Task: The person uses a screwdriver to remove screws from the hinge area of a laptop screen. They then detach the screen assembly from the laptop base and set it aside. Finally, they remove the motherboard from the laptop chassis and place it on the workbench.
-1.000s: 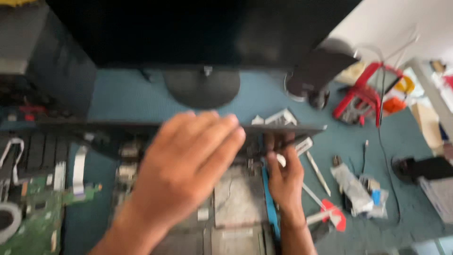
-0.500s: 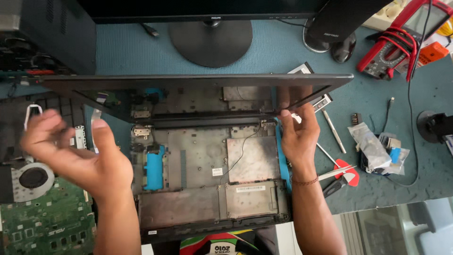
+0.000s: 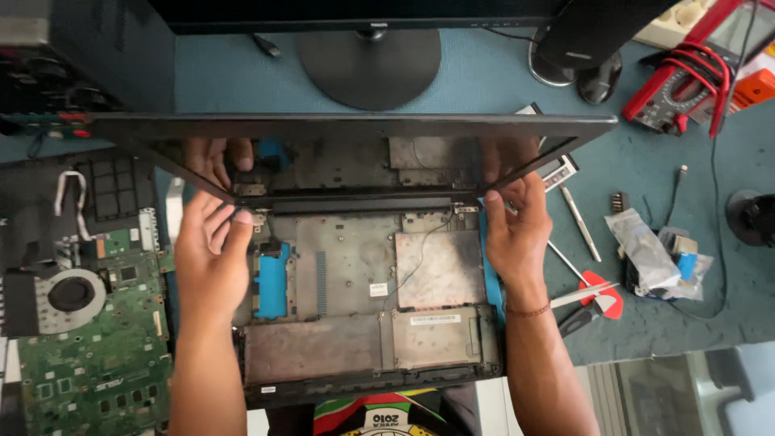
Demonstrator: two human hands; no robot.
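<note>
An opened-up laptop base [image 3: 363,323] lies in front of me, its bare metal inner tray showing a blue part [image 3: 272,280] at the left. Its dark screen lid [image 3: 355,129] stands raised at the far side and mirrors the tray and my fingers. My left hand [image 3: 211,250] grips the left hinge corner where lid meets base. My right hand [image 3: 517,234] grips the right hinge corner, thumb on the lid's lower edge.
A green circuit board with a fan [image 3: 89,339] and a loose keyboard piece [image 3: 113,190] lie at the left. A monitor stand [image 3: 367,64] is behind. At the right lie a red multimeter [image 3: 686,81], metal pry tools [image 3: 581,222], a red pick [image 3: 601,295] and small bagged parts [image 3: 646,250].
My left hand swept from over the laptop out to the left, then came back onto the left hinge corner. My right hand stayed at the right hinge. The view dropped lower.
</note>
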